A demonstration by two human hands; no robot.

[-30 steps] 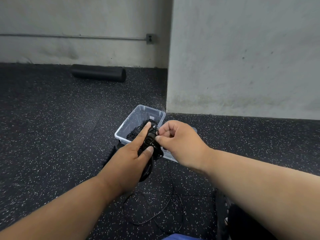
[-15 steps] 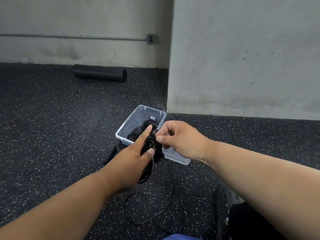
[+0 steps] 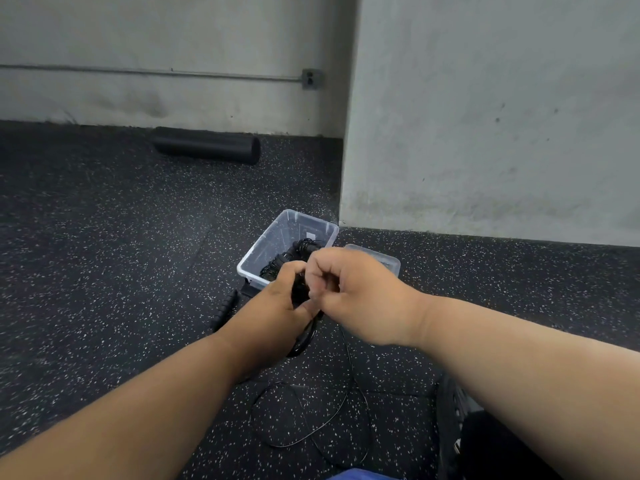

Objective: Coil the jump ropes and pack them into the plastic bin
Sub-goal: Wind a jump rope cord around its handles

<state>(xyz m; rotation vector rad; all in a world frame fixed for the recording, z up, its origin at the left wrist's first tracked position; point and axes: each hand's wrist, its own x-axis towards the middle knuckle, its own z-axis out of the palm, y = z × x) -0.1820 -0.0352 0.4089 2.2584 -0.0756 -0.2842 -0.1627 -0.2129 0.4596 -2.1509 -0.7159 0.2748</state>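
Note:
My left hand (image 3: 273, 310) grips a bundle of coiled black jump rope (image 3: 298, 289) just in front of the clear plastic bin (image 3: 266, 245). Curled fingers of my right hand (image 3: 349, 289) pinch the thin black cord at the top of that bundle, right against my left hand. A loose tail of the cord (image 3: 322, 424) hangs down and loops over the floor below my hands. Inside the bin lies another coiled black rope (image 3: 304, 247), partly hidden by my hands. A black rope handle (image 3: 225, 308) lies on the floor left of the bin.
The bin's clear lid (image 3: 379, 258) lies on the floor to the bin's right. A black foam roller (image 3: 207, 145) rests along the far wall. A grey concrete pillar (image 3: 485, 116) rises just behind the bin. Speckled black rubber floor all around.
My right hand has swung over the top of the bundle toward the left and curled tighter, winding the cord. My left hand's fingers have closed more around the coil.

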